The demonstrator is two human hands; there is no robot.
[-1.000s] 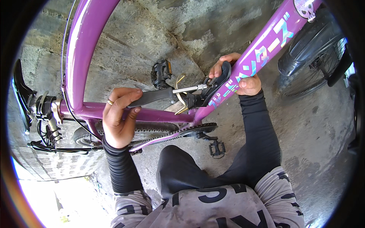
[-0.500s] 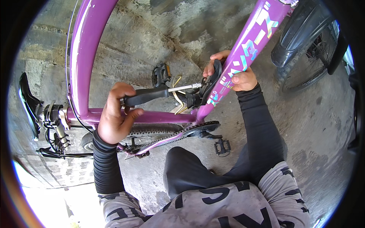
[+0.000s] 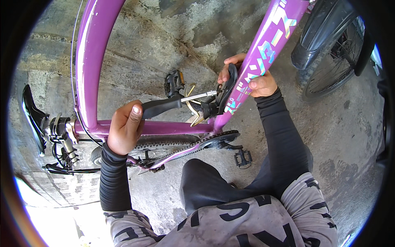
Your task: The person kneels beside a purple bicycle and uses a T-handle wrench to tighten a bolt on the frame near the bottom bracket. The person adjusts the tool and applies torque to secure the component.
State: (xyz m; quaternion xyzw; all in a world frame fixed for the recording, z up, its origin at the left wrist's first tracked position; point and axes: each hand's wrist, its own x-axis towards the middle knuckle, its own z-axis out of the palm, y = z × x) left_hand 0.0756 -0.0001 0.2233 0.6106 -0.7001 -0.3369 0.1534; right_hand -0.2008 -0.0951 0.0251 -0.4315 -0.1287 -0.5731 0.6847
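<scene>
My left hand (image 3: 124, 128) is closed round the black handle of a screwdriver (image 3: 162, 107), its thumb on top. The silver shaft points right, its tip against a curved black plastic bracket (image 3: 228, 87) on the purple bike frame's slanted tube (image 3: 267, 51). My right hand (image 3: 262, 85) wraps round that tube, thumb on the near side and fingertips on the bracket's far edge. A black strap-like part lies under the shaft's tip. Beside it is a bent gold-coloured wire piece (image 3: 192, 108). The exact spot where the tip meets the bracket is hard to see.
The bike's chain and crank (image 3: 218, 139) lie below the frame, with a pedal (image 3: 242, 158) near my knee and another pedal (image 3: 174, 82) beyond. At left is the saddle (image 3: 33, 117). Another bike's wheel and black fender (image 3: 312, 51) stand at upper right on the concrete floor (image 3: 329, 136).
My left hand has turned on the handle, its fingers folding in and the thumb rising to the top. The screwdriver's tip stays at the bracket. My right hand keeps its hold.
</scene>
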